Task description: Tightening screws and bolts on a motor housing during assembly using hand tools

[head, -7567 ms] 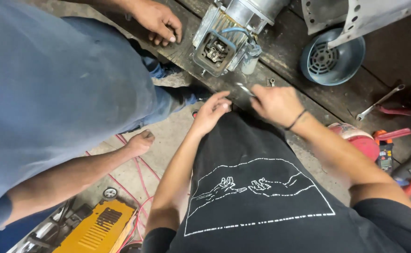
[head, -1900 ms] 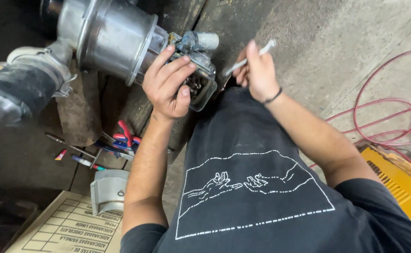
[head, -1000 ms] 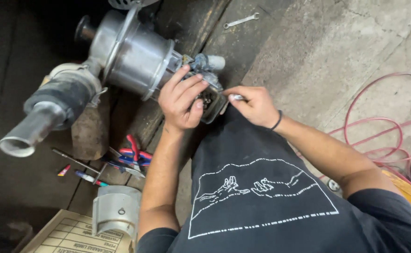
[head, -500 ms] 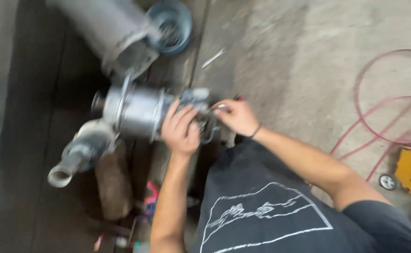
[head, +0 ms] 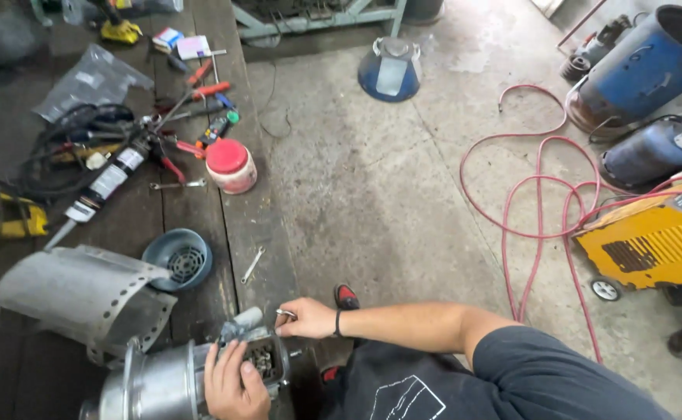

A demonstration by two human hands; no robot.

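Observation:
A silver electric motor lies on the dark wooden bench at the bottom left. Its open terminal box shows wiring inside. My left hand grips that box from below, fingers curled over its edge. My right hand reaches in from the right and pinches a slim metal tool just above the box's right corner. A black band sits on that wrist. A grey cable fitting sticks up beside the box.
A perforated metal cover, a blue-grey fan cap and a small wrench lie just beyond the motor. Further back are a red-lidded jar and scattered tools. On the concrete floor: a red hose, a yellow machine, blue tanks.
The view has swung up and away, so motor and hands now sit at the bottom edge. Both hands stay at the terminal box, the right one still pinching the slim tool.

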